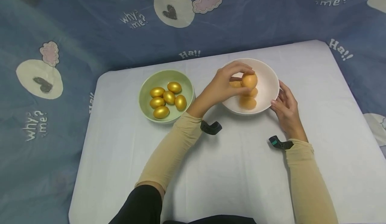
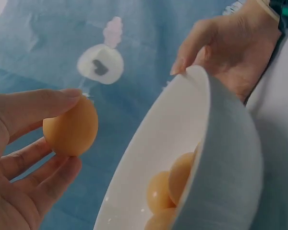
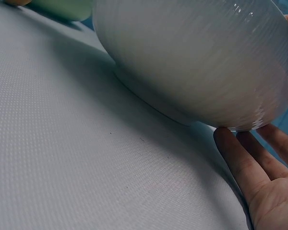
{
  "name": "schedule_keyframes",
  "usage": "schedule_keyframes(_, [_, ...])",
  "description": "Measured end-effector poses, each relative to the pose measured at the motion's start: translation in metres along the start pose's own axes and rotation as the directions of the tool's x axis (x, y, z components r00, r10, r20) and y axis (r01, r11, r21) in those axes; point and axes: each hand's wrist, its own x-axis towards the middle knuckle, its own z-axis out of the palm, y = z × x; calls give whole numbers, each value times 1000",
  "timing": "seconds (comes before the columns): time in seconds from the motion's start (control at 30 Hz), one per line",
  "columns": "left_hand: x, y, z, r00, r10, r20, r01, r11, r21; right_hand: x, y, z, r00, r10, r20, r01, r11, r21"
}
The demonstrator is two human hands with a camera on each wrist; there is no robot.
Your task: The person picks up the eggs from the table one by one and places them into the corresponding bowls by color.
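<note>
White cloth point(image 1: 229, 170) on table, blue backdrop point(image 1: 90, 26); left fingers point(image 1: 238, 70) grip egg point(image 1: 249, 80), right fingers point(image 1: 284, 95) relaxed vs bowl point(image 1: 268, 83).

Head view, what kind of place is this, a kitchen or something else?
Probably a staged tabletop setup, not a kitchen: a table under plain white cloth, a cartoon-print blue sheet hung as backdrop, and a green bowl of gold-painted eggs beside the white bowl.

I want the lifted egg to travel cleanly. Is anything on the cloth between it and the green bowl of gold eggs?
Nothing visible. The left hand holds the orange egg above the white bowl; only bare white cloth separates that from the green bowl.
</note>
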Motion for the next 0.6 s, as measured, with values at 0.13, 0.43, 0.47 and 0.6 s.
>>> schedule_keyframes(0.13, [26,1,3,993,-72,91,65,995,75,0,0,0,1000,4,0,-4,1000,-5])
schedule_keyframes(0.43, [70,-10,14,939,-188,289,124,966,226,0,0,2,1000,8,5,-8,1000,19])
schedule_keyframes(0.47, [74,-11,16,933,-188,307,113,962,247,0,0,2,1000,6,7,-6,1000,22])
schedule_keyframes(0.6, [86,-13,25,907,-181,381,49,943,329,-1,1,1,1000,-8,6,7,999,42])
